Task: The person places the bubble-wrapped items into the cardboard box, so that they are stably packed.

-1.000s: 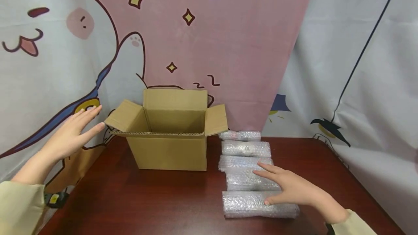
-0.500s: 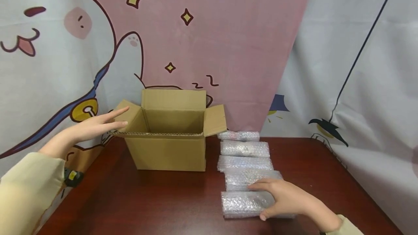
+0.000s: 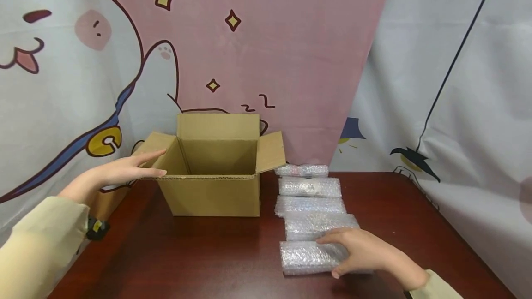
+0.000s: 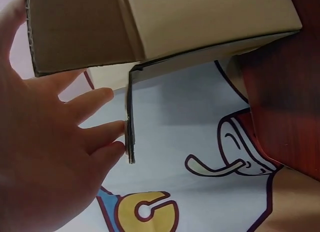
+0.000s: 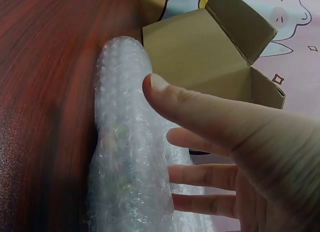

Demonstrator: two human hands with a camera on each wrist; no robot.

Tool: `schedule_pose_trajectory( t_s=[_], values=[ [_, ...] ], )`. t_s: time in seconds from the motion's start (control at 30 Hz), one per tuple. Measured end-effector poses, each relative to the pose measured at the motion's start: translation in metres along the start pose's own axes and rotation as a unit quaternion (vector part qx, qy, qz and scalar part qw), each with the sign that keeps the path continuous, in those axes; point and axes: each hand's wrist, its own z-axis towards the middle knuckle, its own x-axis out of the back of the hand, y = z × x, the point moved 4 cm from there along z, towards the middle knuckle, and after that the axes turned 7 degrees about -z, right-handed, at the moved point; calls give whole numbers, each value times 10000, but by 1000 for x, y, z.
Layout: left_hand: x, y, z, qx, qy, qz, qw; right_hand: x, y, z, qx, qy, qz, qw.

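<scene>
An upright cardboard box (image 3: 214, 197) stands with its flaps spread. My left hand (image 3: 114, 172) is at its left side, thumb and fingers extended beside the left flap (image 3: 155, 142). In the left wrist view, fingertips of the left hand (image 4: 55, 152) come right up to a hanging flap edge (image 4: 131, 112). My right hand (image 3: 365, 253) hovers over the nearest bubble-wrapped roll (image 3: 309, 257), its thumb toward the near edge and fingers toward the far edge. The right wrist view shows spread fingers alongside this bubble-wrapped roll (image 5: 125, 137); what is inside the wrap is blurred.
Several more bubble-wrapped rolls, such as the second one (image 3: 301, 226), lie in a column right of the box on the dark red table (image 3: 199, 257). A printed cloth (image 3: 291, 59) hangs behind the table. Something small and black (image 3: 97, 228) shows beyond the left table edge.
My left hand has moved right and a little down to the box's left flap, with the sleeve following. My right hand has come down and nearer over the closest roll.
</scene>
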Motion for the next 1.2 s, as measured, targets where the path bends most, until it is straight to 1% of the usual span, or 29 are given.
schedule_pose_trajectory(
  t_s=[0.2, 0.33, 0.53, 0.73, 0.9, 1.03, 1.2],
  values=[
    [-9, -11, 3, -32, 65, 17, 10000, -6, 3, -1, 120, 69, 25, 9999],
    [-14, -15, 6, -99, 105, 60, 9999, -11, 5, -3, 48, 39, 96, 9999],
    [-19, -19, 5, -216, 346, 259, 9988, -16, 7, -5, -14, 29, 188, 9998],
    [-23, -25, 2, -285, 545, 288, 9977, -21, 9, -5, 7, -146, 507, 9986],
    [-25, -31, 1, -296, 693, 412, 9963, -23, 8, -3, 148, -39, 544, 9984],
    [-25, -32, 2, -307, 781, 540, 9950, -23, 7, -1, 167, 29, 539, 9984],
    [-25, -30, 4, -296, 809, 636, 9943, -23, 7, 1, -45, -29, 495, 9988]
  ],
)
